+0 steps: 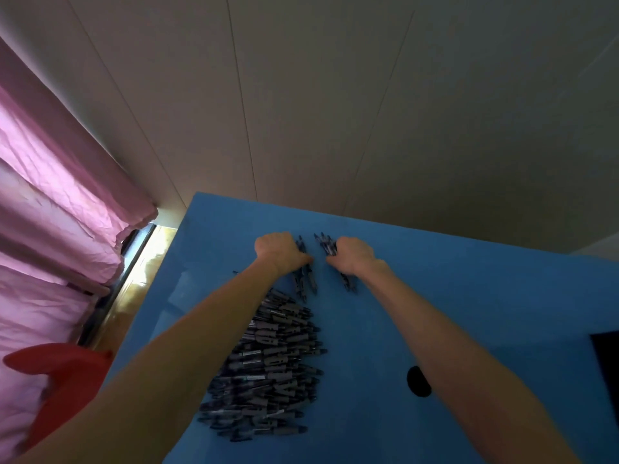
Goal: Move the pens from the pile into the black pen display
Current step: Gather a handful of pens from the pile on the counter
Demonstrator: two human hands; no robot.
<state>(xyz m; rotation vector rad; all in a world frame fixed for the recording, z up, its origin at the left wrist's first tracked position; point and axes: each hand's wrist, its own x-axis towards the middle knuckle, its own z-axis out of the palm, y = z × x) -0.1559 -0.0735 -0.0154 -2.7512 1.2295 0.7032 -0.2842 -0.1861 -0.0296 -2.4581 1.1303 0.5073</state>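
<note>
Nearest the camera, the pile of pens point(268, 360) spreads across the blue table point(469, 303) between both forearms. Beyond it, the left hand point(279, 251) is curled round a bundle of pens point(306, 279), and the right hand point(355, 254) grips a second bundle point(330, 247) just beside.

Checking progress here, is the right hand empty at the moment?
No, the right hand grips a bundle of pens above the blue table.

Two bare forearms, no sleeves visible; left hand point(279, 251) and right hand point(355, 254) ungloved; no rings, watch or markings discernible.
</note>
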